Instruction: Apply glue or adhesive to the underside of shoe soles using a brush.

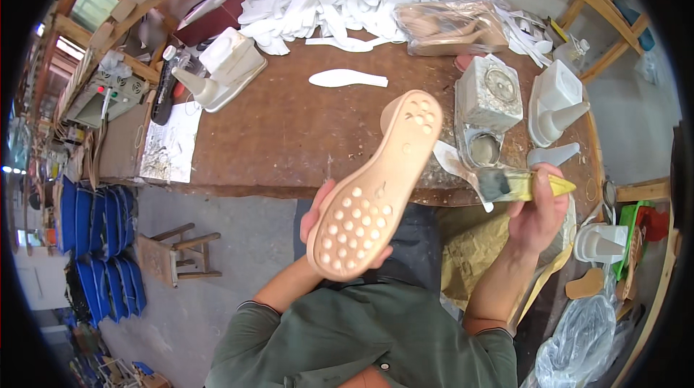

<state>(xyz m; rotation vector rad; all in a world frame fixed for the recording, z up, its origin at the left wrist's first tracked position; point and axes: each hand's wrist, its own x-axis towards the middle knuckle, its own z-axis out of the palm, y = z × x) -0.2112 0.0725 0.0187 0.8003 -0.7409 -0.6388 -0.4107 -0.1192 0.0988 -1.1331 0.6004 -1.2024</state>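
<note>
My left hand grips a tan shoe sole from behind, with most of its fingers hidden. The sole's underside faces up, with round studs on the forepart and heel. In my right hand is a flat brush with a yellow handle and dark bristles, pointing left toward the sole but apart from it. Beneath the bristles, a white insole lies at the table's edge. A stained white dispenser with a round cup stands just beyond the brush.
White insoles are heaped along the back of the brown table; a single insole lies nearer. Bagged tan soles sit at back right. Spouted white containers stand left and right. A wooden stool is at lower left.
</note>
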